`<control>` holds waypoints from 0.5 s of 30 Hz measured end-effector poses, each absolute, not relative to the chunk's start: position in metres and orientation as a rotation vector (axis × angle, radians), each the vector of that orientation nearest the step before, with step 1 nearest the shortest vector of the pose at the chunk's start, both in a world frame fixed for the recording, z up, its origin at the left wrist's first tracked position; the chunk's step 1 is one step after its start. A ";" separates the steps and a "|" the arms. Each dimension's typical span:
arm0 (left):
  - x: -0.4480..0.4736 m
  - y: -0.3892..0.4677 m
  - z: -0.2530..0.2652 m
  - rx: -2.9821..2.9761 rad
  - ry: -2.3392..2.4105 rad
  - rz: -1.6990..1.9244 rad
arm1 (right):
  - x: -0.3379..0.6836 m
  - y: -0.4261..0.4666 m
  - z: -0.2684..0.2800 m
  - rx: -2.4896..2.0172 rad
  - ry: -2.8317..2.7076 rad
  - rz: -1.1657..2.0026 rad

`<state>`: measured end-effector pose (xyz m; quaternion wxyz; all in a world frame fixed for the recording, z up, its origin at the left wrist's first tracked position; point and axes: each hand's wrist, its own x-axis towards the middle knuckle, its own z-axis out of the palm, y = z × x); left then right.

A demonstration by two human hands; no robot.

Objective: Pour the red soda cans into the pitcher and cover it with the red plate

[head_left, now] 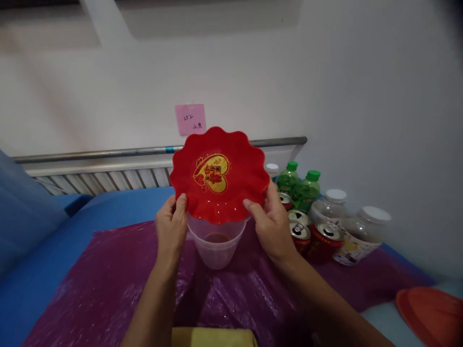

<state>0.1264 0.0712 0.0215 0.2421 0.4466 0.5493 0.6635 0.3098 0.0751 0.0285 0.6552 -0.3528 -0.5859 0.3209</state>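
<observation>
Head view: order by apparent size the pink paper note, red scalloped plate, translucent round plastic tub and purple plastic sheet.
Purple plastic sheet
Red scalloped plate
Translucent round plastic tub, partly behind the plate
Pink paper note

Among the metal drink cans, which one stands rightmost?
The red metal can just left of the front white-lidded clear plastic jar; the other cans stand farther left.

One red plate (224,193), one clear tub (217,254) below it
Right of the plate: two green-capped bottles (306,193), four cans (321,246), three white-lidded containers (356,241); behind it, one pink note (190,119).
</observation>
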 end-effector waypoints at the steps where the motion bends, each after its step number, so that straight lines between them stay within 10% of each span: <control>1: 0.124 0.072 0.017 1.210 1.515 1.803 | 0.309 0.078 0.025 -0.794 -1.318 0.755; 15: 0.115 0.066 0.027 1.211 1.575 1.882 | 0.309 0.086 0.014 -0.715 -1.280 0.836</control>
